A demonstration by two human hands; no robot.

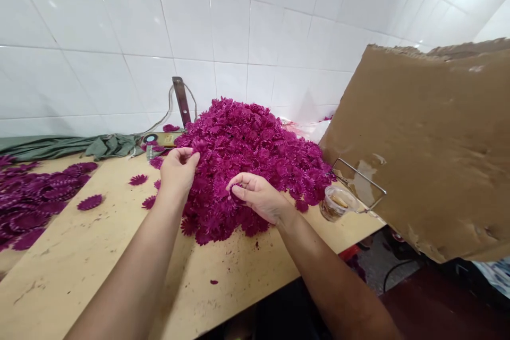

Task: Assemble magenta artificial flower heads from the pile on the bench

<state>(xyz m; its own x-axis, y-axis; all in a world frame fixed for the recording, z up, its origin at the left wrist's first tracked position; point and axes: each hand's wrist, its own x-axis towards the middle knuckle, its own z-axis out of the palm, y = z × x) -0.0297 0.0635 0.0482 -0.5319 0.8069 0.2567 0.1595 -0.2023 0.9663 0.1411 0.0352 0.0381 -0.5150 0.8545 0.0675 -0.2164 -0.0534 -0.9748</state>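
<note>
A big heap of magenta artificial flower pieces [251, 143] with fringed, petal-like edges rises in front of me. At the heap's left side, my left hand [179, 171] is closed in a pinch, thumb against fingertips, on a magenta flower piece [199, 145]. My right hand [258, 197] is over the front of the heap. Its thumb and forefinger are pinched together on another magenta flower piece [236, 197], mostly hidden by the fingers. Single flower pieces lie loose on the table left of the heap, one of them a flat one [138, 179].
More flower pieces [35, 202] lie spread at the far left of the wooden table [115, 239]. A clear plastic cup [338, 203] stands at the right edge beside a wire frame and a large cardboard sheet [430, 143]. Green cloth [79, 144] lies along the tiled wall.
</note>
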